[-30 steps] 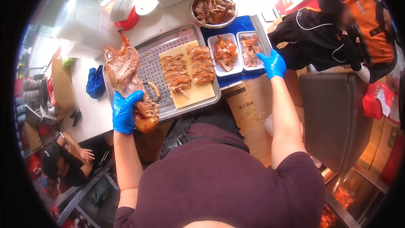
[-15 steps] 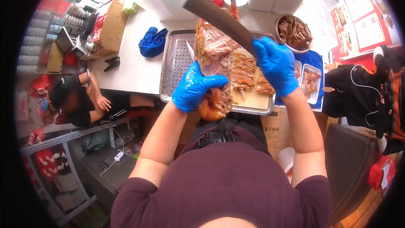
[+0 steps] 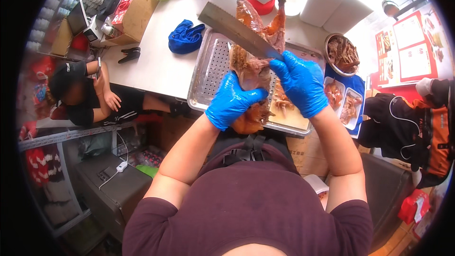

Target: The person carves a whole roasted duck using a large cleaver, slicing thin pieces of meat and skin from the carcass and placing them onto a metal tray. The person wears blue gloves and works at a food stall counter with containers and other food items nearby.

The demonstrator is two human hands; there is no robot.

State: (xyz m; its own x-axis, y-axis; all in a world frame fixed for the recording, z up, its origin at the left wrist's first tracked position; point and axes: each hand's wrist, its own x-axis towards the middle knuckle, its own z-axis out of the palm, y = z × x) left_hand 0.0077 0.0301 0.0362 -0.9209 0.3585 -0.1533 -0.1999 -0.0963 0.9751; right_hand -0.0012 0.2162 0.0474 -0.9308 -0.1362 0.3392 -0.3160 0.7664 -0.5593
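A whole roast duck lies lengthwise on a perforated metal tray, its legs pointing away from me. My left hand, in a blue glove, grips the near end of the duck. My right hand, also gloved in blue, holds a cleaver whose broad blade slants up to the left above the duck. Chopped meat lies on a cutting board under my right hand.
A blue cloth lies on the white counter left of the tray. A metal bowl of meat and two white trays of meat sit at the right. A person sits low at the left; another at the right.
My view has swung left. My right hand left the white trays, took up the cleaver and now holds it over the duck. My left hand stays on the duck.
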